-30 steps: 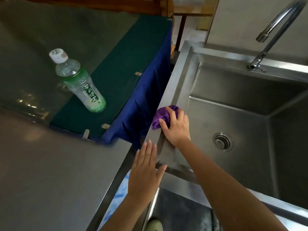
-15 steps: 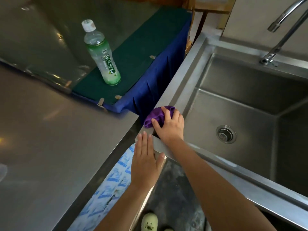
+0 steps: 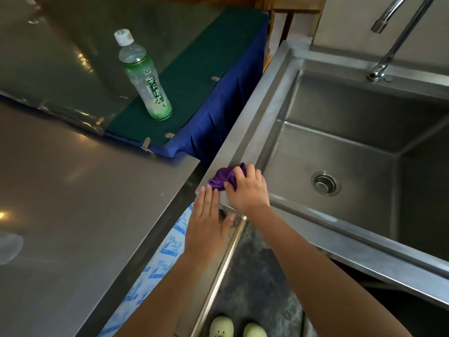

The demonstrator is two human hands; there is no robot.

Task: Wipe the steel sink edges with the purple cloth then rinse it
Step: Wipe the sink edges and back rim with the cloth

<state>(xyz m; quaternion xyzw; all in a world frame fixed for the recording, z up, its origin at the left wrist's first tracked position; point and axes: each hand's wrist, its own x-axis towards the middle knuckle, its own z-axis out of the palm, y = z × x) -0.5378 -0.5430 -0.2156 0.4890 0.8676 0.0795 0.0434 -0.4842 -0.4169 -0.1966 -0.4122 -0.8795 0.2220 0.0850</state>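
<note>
Purple cloth [image 3: 223,177] sits bunched on the near-left corner of the steel sink [image 3: 245,117] rim. Its long axis slants across the rim from the outer corner toward the basin, and the far end is tucked under the knuckles. The right hand [image 3: 247,192] lies on top of it, with the fingers [image 3: 239,175] curled over the wad and gripping it against the metal. The left hand [image 3: 206,227] is flat, its fingers straight and close together, the tips touching the rim's corner just beside the cloth and holding nothing.

In the basin, the round drain [image 3: 325,183] lies well right of the hands, and the tap [image 3: 393,45] rises from the far rim. To the left is a grey worktop [image 3: 73,215]. Beyond it, a green-labelled bottle [image 3: 143,76] stands upright on a dark green mat [image 3: 206,69], with a blue cloth skirt [image 3: 218,122] hanging off the mat's edge next to the sink. Pale green shoes [image 3: 221,327] show on the floor below.
</note>
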